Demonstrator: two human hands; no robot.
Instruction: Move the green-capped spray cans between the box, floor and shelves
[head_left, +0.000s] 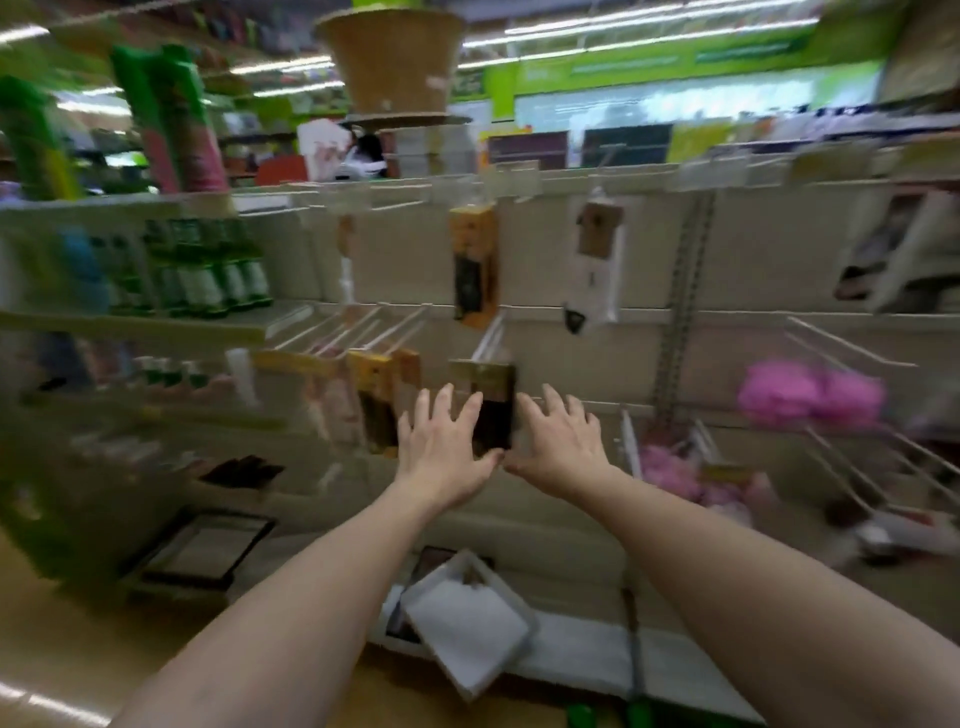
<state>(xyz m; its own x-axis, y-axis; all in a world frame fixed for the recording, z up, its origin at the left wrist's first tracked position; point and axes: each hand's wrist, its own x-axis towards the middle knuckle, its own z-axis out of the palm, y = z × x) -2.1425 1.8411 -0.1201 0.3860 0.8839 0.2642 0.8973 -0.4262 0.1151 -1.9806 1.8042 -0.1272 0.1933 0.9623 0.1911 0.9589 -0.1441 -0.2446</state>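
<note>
Shop aisle, pegboard wall with hooks. Dark hanging packet (491, 410) is framed by left hand (441, 447) and right hand (558, 441), fingers spread, seemingly just touching; blurred. Reach under way; grip needed next.

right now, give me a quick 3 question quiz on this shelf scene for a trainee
1. True or false: both hands have their fingers spread around a dark hanging packet.
2. Multiple choice: what lies on the wire hooks right of the hands? A) green bottles B) pink puffs C) a woven basket
3. Fill in: the green bottles stand on a shelf to the ____ of the hands.

Key
1. True: the left hand and right hand flank the dark packet, fingers straight.
2. B: the pink puffs.
3. Left: the green bottles.
</note>
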